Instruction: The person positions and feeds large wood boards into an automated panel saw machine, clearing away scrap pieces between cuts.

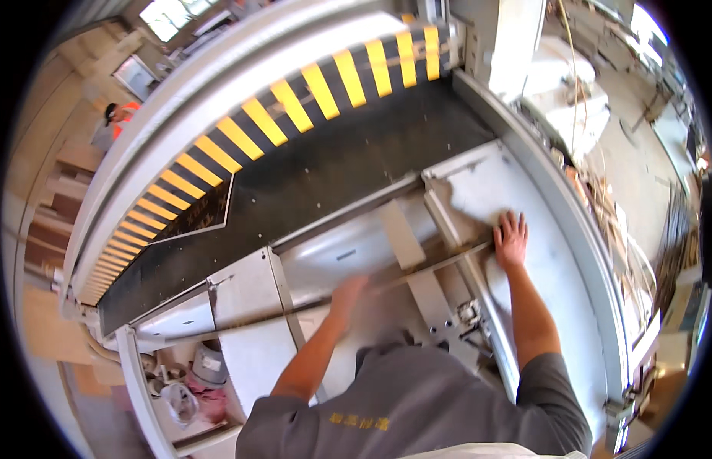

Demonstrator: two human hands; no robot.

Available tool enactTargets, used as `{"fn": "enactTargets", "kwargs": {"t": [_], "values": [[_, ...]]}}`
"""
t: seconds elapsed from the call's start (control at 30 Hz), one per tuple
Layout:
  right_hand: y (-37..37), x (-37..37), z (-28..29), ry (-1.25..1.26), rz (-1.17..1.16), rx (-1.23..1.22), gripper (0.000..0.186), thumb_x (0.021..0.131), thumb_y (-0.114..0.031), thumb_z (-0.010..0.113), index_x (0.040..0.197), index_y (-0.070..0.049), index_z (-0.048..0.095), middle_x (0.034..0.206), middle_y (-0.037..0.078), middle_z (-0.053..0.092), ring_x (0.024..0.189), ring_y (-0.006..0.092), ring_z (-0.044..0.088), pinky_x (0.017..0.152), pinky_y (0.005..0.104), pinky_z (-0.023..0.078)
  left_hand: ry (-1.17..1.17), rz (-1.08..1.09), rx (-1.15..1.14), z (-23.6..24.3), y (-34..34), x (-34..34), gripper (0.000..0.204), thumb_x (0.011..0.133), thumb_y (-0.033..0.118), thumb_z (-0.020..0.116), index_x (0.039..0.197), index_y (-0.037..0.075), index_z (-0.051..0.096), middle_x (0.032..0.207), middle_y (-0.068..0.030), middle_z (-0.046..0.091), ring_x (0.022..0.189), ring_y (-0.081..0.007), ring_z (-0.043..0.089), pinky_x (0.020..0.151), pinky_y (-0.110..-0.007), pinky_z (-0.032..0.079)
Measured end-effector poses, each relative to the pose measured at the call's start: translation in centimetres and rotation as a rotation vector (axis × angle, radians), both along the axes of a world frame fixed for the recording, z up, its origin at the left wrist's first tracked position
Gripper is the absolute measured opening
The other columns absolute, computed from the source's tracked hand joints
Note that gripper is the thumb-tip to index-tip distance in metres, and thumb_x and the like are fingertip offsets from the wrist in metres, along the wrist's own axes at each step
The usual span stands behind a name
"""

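Observation:
My right hand (510, 240) lies flat on the pale metal bed (536, 229) of a large machine, fingers spread, beside a brown worn patch. A long thin brownish strip (253, 325) crosses the machine's front; its right end comes close to my right fingertips, and I cannot tell whether they touch. My left hand (348, 294) is smeared by motion over the middle of the strip, so its fingers and anything in them are unclear. Near it, a pale crossbar (402, 233) and a metal rail (440, 210) stand out from the machine.
Beyond the hands runs a dark bed (356, 164) under a yellow-and-black striped guard (318, 90). A grey bucket (209, 366) and plastic bag (178, 404) sit in an open bay at lower left. A person in an orange vest (125, 116) is at far left.

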State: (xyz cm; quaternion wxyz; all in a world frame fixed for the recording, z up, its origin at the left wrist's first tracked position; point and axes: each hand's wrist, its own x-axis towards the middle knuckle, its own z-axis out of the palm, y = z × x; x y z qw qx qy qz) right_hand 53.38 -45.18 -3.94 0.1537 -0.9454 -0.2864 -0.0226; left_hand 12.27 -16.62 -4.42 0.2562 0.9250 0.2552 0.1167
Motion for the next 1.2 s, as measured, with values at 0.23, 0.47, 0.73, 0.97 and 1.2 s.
{"fn": "enactTargets", "kwargs": {"t": [0.23, 0.47, 0.73, 0.97, 1.2], "values": [[-7.0, -5.2, 0.9, -0.02, 0.461, 0.232, 0.062, 0.098, -0.024, 0.054, 0.157, -0.007, 0.044, 0.158, 0.02, 0.046, 0.157, 0.045, 0.026, 0.13, 0.0595, 0.018, 0.219, 0.08, 0.146, 19.8, -9.6, -7.3, 0.041, 0.086, 0.045, 0.082, 0.115, 0.016, 0.078, 0.105, -0.0104, 0.076, 0.094, -0.0328, 0.073, 0.082, -0.044, 0.058], [-18.1, -13.8, 4.0, 0.426, 0.572, 0.129, 0.05, 0.084, -0.036, 0.083, 0.12, -0.005, 0.068, 0.097, 0.022, 0.075, 0.09, 0.0405, 0.073, 0.082, 0.0473, 0.059, 0.194, -0.461, 0.783, 42.8, -13.9, -2.0, 0.043, 0.07, 0.042, 0.085, 0.099, 0.013, 0.074, 0.086, -0.0022, 0.067, 0.082, -0.0243, 0.066, 0.077, -0.041, 0.049], [-35.5, -29.7, 0.6, 0.534, 0.019, 0.386, 0.04, 0.083, -0.044, 0.084, 0.093, -0.007, 0.072, 0.07, 0.021, 0.065, 0.068, 0.0425, 0.065, 0.063, 0.0476, 0.053, 0.024, -1.168, 1.008, 47.5, -26.7, 14.7, 0.045, 0.073, 0.047, 0.08, 0.102, 0.014, 0.069, 0.089, 0.0003, 0.064, 0.088, -0.0194, 0.062, 0.081, -0.036, 0.046], [-44.7, -48.5, 2.0, 0.629, -0.654, 0.402, 0.052, 0.087, -0.048, 0.083, 0.104, -0.004, 0.062, 0.093, 0.026, 0.073, 0.091, 0.05, 0.07, 0.075, 0.0546, 0.055, -0.194, -1.844, 0.907, 38.5, -43.7, 22.1, 0.034, 0.084, 0.05, 0.076, 0.086, 0.017, 0.067, 0.083, 0.003, 0.065, 0.085, -0.0173, 0.065, 0.08, -0.034, 0.043], [-40.7, -55.5, 0.9, 0.725, -1.054, 0.682, 0.042, 0.092, -0.037, 0.079, 0.11, -0.003, 0.063, 0.095, 0.024, 0.073, 0.089, 0.0444, 0.07, 0.079, 0.0496, 0.055, -0.299, -2.099, 1.027, 37.2, -58.1, 23.5, 0.029, 0.084, 0.036, 0.078, 0.098, 0.012, 0.072, 0.096, -0.0005, 0.071, 0.098, -0.0171, 0.068, 0.09, -0.035, 0.046]]}}
